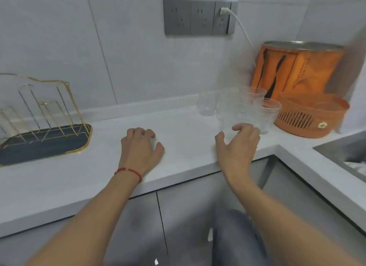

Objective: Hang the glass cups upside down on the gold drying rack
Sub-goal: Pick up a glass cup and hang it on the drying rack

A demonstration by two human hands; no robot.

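The gold drying rack (65, 99) stands on a dark blue tray at the far left of the white counter, with clear glasses hung upside down on its prongs (25, 93). Several clear glass cups stand upright in a cluster at the back right: a smooth one (208, 104) and ribbed ones (267, 111). My right hand (237, 144) reaches with fingers spread around the nearest cup (231, 117), which is blurred; I cannot tell whether the fingers touch it. My left hand (141, 148) rests palm down on the counter, fingers apart, holding nothing.
An orange slotted basket (309, 119) and an orange container with a grey lid (297, 67) stand behind the cups at right. A white cable runs to grey wall sockets (198, 18). A sink (344, 152) lies at the far right. The counter edge (178, 178) runs below my hands.
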